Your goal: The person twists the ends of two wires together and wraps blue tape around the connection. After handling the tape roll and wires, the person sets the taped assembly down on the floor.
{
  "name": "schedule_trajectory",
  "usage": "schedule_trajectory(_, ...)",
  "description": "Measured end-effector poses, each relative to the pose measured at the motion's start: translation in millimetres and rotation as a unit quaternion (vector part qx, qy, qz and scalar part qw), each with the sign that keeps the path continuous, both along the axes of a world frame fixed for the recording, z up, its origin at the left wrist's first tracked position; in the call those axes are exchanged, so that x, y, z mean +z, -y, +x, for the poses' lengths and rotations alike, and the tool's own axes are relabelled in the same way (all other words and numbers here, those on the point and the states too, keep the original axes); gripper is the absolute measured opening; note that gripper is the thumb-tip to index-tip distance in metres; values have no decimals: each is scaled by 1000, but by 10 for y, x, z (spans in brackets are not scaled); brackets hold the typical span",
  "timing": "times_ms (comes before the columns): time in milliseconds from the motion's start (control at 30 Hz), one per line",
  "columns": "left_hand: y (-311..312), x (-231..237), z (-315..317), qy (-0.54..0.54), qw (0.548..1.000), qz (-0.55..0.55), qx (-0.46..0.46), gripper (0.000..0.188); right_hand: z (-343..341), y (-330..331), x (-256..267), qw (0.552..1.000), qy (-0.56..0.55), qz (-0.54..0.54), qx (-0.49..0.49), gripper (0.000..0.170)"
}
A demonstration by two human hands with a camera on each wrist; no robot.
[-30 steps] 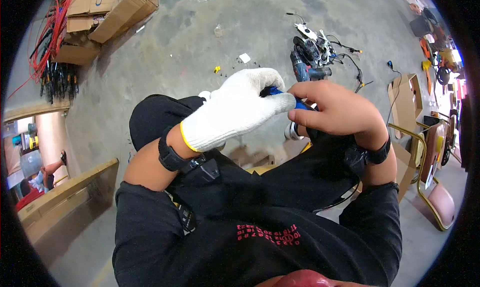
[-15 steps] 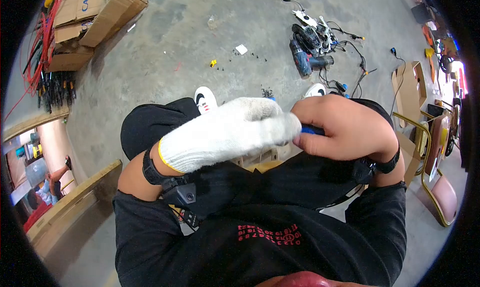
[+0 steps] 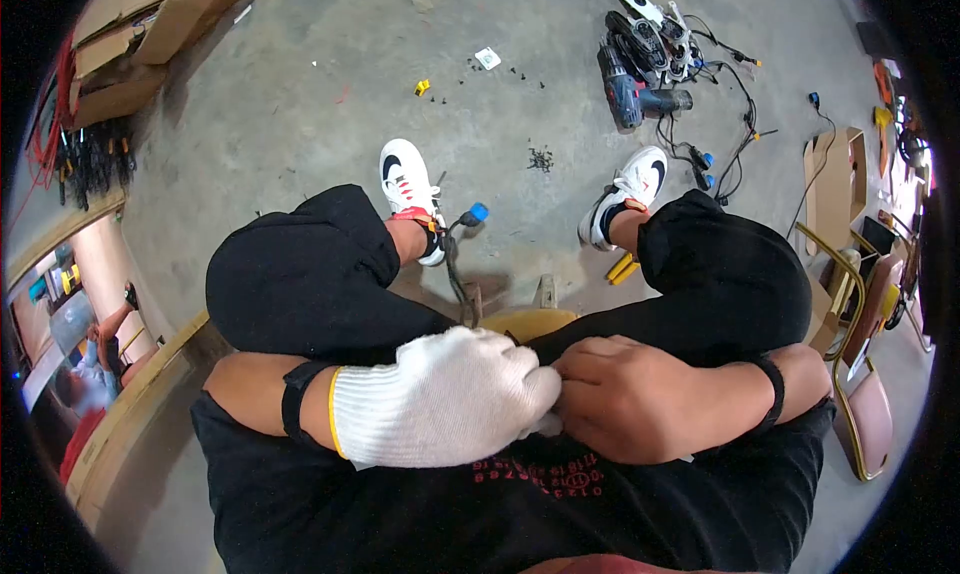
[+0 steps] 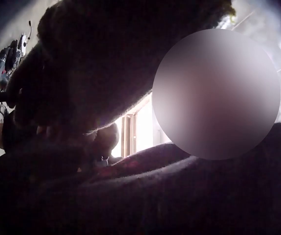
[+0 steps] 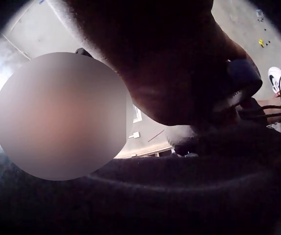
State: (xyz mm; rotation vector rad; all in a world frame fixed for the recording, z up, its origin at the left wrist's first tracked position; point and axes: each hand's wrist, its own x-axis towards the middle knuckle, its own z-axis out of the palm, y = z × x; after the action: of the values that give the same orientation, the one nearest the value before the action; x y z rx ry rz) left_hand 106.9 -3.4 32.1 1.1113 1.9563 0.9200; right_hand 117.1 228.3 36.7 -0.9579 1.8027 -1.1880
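Observation:
My left hand (image 3: 445, 399), in a white knitted glove, is curled close in front of the black shirt and grips a dark cable (image 3: 455, 269). The cable rises past the hand's far side and ends in a blue connector (image 3: 478, 214) beside the left shoe. Bare and curled, my right hand (image 3: 630, 399) meets the glove at the fingertips. In the right wrist view its fingers hold a dark blue connector (image 5: 243, 76), with cable strands running off to the right. The head view hides what lies between the two hands. The left wrist view is very dark.
A cordless drill (image 3: 630, 99) lies on the floor beside a white and black assembly (image 3: 650, 34) with trailing cables. Small black screws (image 3: 540, 159) are heaped between the white shoes. Yellow-handled pliers (image 3: 622, 269) lie by the right shoe. A chair (image 3: 870, 414) stands at right, cardboard boxes at upper left.
Both hands have drawn back from over the knees to close against the shirt. The cable with its blue connector now shows beyond the glove, and the shoes and screw heap are uncovered.

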Motion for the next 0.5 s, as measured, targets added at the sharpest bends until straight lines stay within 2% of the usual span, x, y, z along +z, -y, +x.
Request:
schedule_trajectory(200,11,43,-45,31,997,75,-12,29,5,-9,5,999,21,4,42,22)
schedule_trajectory(267,20,58,-87,57,992,103,-50,25,21,5,-49,996,29,-76,22,21)
schedule_trajectory(433,31,-68,-129,159,971,175,-45,26,-12,6,-123,987,90,-132,11,18)
schedule_trajectory(500,32,-89,-146,165,968,184,-51,25,-25,3,-144,977,105,-186,-16,18)
